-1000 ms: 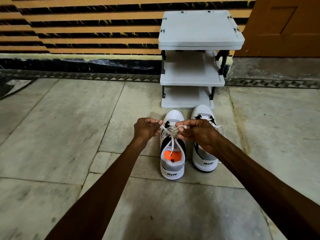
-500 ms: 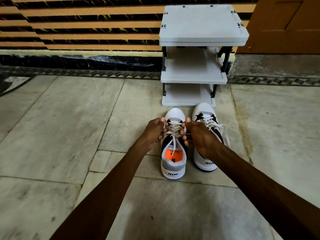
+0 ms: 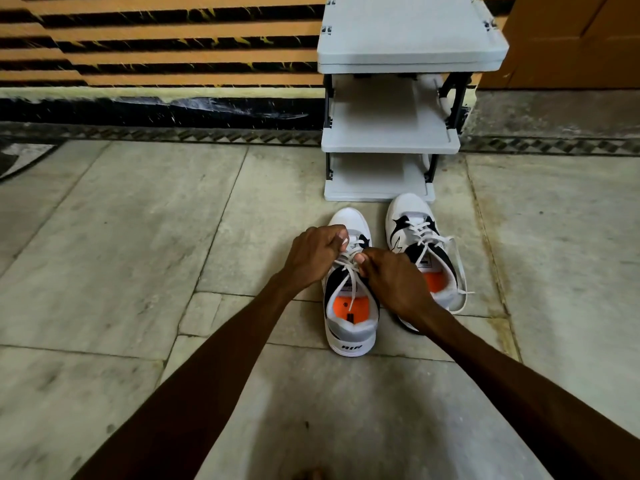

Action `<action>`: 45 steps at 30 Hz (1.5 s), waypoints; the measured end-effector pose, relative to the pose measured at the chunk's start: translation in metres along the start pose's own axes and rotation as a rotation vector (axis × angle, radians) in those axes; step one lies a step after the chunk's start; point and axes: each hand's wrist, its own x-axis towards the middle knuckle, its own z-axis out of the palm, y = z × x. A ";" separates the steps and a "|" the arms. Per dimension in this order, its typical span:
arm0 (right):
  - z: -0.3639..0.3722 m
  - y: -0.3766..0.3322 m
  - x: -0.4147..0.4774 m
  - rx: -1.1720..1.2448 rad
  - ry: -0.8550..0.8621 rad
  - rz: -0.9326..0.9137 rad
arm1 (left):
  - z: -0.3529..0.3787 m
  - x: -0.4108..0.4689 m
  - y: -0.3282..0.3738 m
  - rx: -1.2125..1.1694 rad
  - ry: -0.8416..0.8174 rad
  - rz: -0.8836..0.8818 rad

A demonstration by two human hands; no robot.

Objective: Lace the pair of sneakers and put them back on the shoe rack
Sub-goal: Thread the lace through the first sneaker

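Two white and black sneakers with orange insoles stand side by side on the floor, toes toward the rack. Over the left sneaker [image 3: 351, 327], my left hand [image 3: 317, 256] and my right hand [image 3: 393, 284] pinch its white lace [image 3: 349, 271] close together above the tongue. One lace end hangs down into the shoe opening. The right sneaker [image 3: 412, 220] is laced, with long loose ends trailing down its right side; my right hand hides its heel part. The grey three-shelf shoe rack [image 3: 388, 136] stands just beyond the toes, against the wall.
Grey stone floor tiles spread to the left and right of the shoes. An orange and black striped wall runs behind the rack. A brown wooden door [image 3: 575, 39] sits at the upper right, above a raised stone step.
My hands, first spread apart pulling the lace ends, have come together over the left sneaker's tongue. The view has shifted closer and slightly left, so the right sneaker shows more.
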 end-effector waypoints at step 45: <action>-0.022 -0.023 -0.015 -0.314 -0.275 0.123 | -0.024 -0.026 0.020 0.058 -0.308 -0.312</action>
